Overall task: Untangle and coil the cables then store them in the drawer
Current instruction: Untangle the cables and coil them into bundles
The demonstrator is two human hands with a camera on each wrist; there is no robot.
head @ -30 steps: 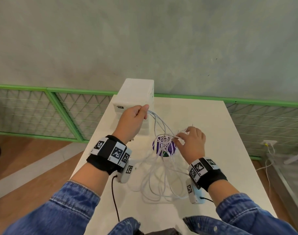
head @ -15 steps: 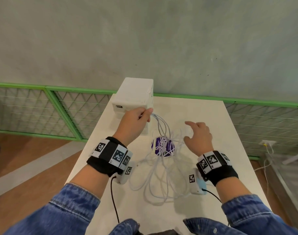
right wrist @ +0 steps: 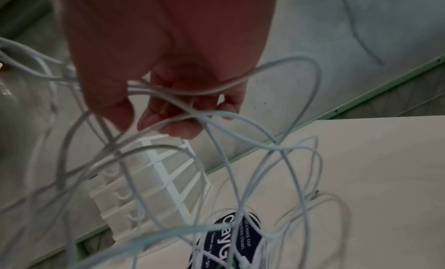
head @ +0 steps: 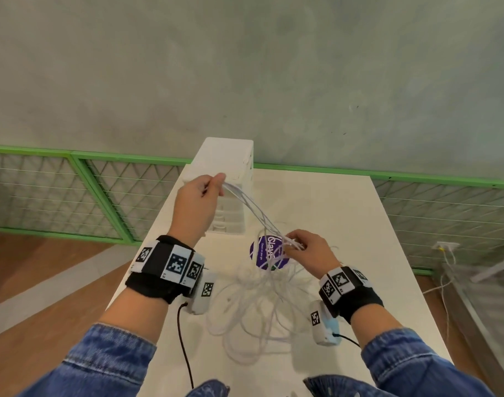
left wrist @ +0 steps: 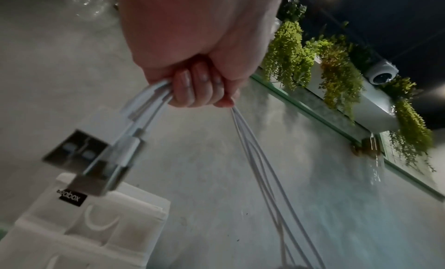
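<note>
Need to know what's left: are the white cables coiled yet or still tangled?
Still tangled: the white cables sprawl in crossing loops between the left hand and right hand.

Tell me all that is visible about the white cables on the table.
The white cables are thin, round and look plastic-coated, still tangled in loose loops on the white table. The left hand grips several ends, raised, with metal USB plugs hanging out. Strands slope down to the right hand, which pinches them above a purple round sticker.

Blue denim sleeves [head: 101,365], black wristbands [head: 156,285] with checkered marker tags
</note>
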